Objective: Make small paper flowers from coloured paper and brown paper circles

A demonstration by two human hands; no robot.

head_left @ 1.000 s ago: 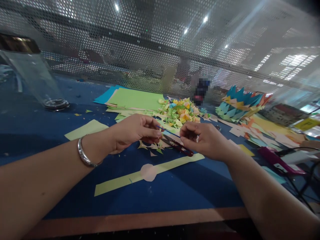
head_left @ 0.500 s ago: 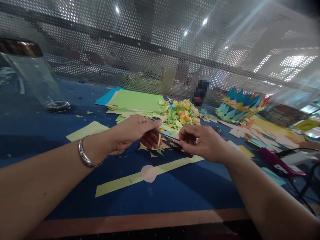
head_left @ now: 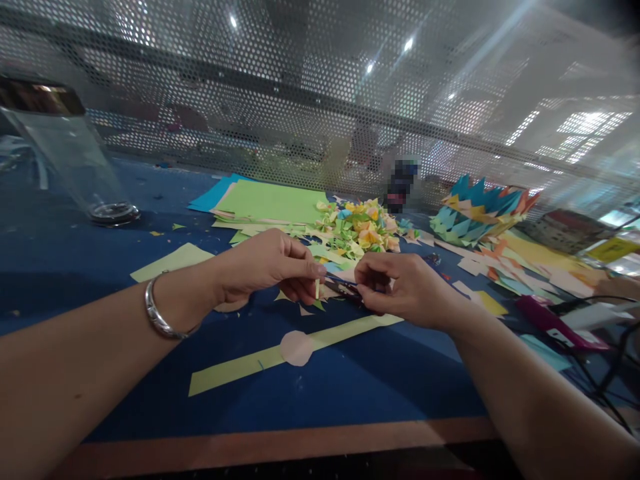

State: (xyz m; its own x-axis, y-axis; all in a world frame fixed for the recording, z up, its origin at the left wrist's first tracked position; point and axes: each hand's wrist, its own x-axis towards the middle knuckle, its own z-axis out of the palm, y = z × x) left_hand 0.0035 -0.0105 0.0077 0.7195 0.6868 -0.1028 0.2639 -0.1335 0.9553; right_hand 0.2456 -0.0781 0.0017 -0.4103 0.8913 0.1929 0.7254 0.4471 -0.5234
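My left hand (head_left: 280, 270) is closed in a pinch on a narrow pale yellow paper strip (head_left: 317, 289), whose end hangs below the thumb. My right hand (head_left: 400, 287) faces it with curled fingers, pinching a thin dark blue stick (head_left: 341, 277) that spans the gap between both hands. Its exact kind is too small to tell. Below them on the blue table (head_left: 350, 387) lies a long pale green paper band (head_left: 230, 370) with a pink paper circle (head_left: 297, 349) at its middle. Dark scissors (head_left: 349, 289) lie partly hidden behind my right hand.
Behind my hands are a heap of small folded paper pieces (head_left: 367, 227) and stacked green sheets (head_left: 275, 200). A glass bottle (head_left: 75, 160) stands at left. At right are a pointed paper crown (head_left: 475, 213), loose scraps and a magenta power strip (head_left: 550, 323) with cables. A perforated screen (head_left: 300, 100) rises behind.
My left fingers have closed in and the thumb has tipped downward, leaving a shorter end of the yellow strip showing. My right hand has shifted very slightly left.
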